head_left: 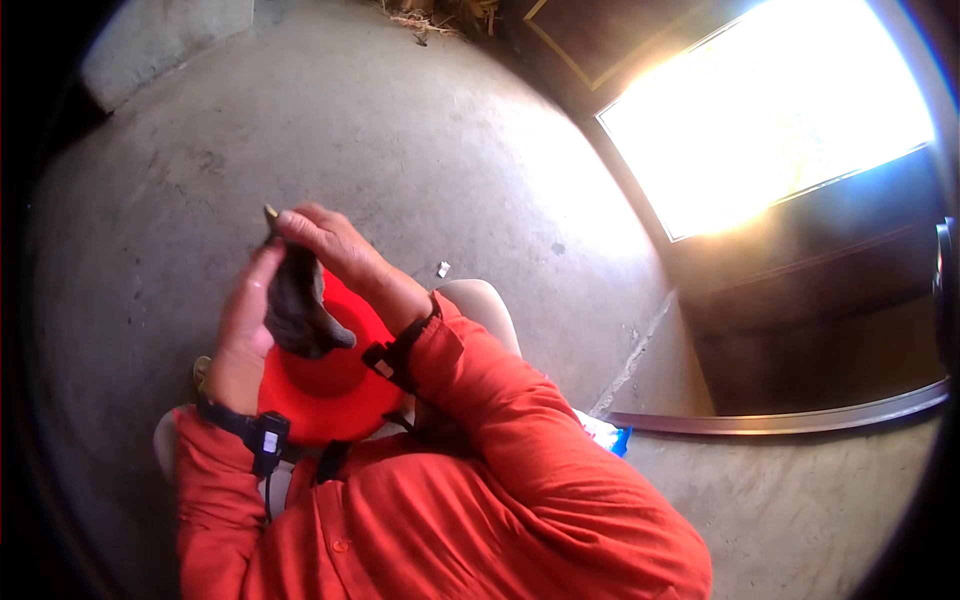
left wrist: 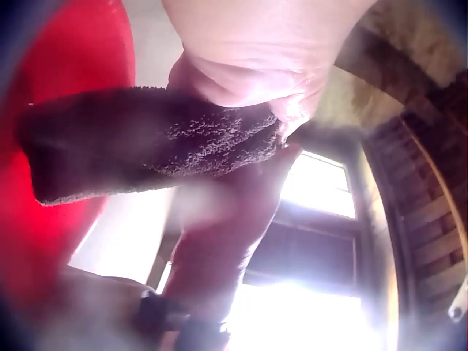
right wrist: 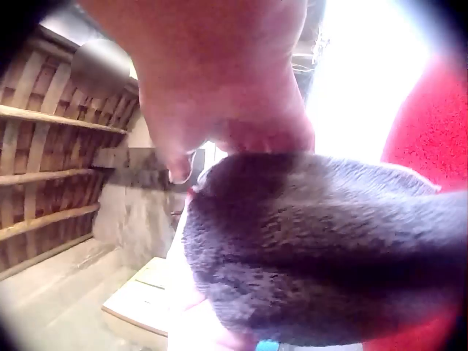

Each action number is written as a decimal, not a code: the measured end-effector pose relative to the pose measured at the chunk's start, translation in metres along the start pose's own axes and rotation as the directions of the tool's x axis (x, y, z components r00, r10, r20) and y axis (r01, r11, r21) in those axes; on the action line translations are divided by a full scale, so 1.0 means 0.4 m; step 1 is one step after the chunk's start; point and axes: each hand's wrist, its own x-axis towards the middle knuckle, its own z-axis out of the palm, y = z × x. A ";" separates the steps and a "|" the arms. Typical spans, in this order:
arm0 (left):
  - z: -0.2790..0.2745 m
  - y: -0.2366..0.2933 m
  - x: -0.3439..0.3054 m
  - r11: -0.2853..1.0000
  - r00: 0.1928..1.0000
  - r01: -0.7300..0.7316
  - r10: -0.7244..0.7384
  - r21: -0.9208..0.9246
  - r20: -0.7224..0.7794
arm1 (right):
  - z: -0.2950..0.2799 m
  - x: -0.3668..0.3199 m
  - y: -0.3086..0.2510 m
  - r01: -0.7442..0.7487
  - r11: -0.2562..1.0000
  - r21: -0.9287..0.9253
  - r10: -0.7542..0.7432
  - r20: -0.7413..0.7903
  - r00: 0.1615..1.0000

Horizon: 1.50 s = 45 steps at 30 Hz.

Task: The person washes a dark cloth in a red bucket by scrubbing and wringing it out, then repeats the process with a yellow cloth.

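Note:
A dark grey fuzzy cloth [head_left: 300, 300] hangs between my two hands, over a red basin [head_left: 375, 415]. My left hand [head_left: 245, 310] grips it from the left, near its upper end; in the left wrist view the fingers bend over the end of the cloth [left wrist: 146, 146]. From the other side my right hand [head_left: 335, 245] holds the top, its thumb lying across it. A small yellowish tip [head_left: 270, 214] pokes out above the hands. The right wrist view shows the thick, folded pile of the cloth [right wrist: 314, 241] close up. Most fingertips are hidden.
The basin stands between the person's knees, one knee [head_left: 485, 305] showing at right. A white scrap [head_left: 443, 269] lies on the concrete floor [head_left: 400, 130]. A blue and white packet [head_left: 605, 435] sits beside the right sleeve. A bright doorway [head_left: 770, 120] is at upper right.

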 end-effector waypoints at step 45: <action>-0.136 -0.157 0.070 0.994 0.997 0.006 -0.014 -0.106 -0.079 | 0.020 0.020 0.036 0.073 0.380 -0.922 -0.329 -0.061 0.942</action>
